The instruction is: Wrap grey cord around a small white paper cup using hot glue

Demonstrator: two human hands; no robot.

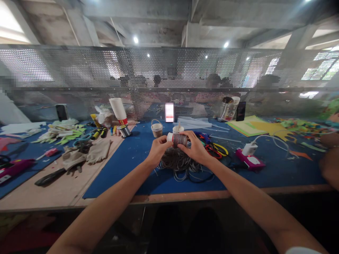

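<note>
Between my two hands is a paper cup (178, 139) lying on its side, its body wrapped in grey-brown cord and its white end toward the left. My left hand (159, 148) grips the white end. Fingers of my right hand (195, 146) close round the wrapped part from the other side. Beneath them a loose heap of grey cord (182, 165) spreads over the blue mat (113, 169). Just behind stand a small cord-wrapped cup with a handle (156, 129) and a white cup (178, 129), the latter partly hidden by my hands.
Right of my hands are yellow-handled scissors (221, 150) and a purple power strip (250, 160) with a white charger. Stacked paper cups (118, 110) and work gloves (99, 151) are at left. A phone (169, 113) stands before the perforated metal screen (169, 67). A person's arm (329, 165) shows far right.
</note>
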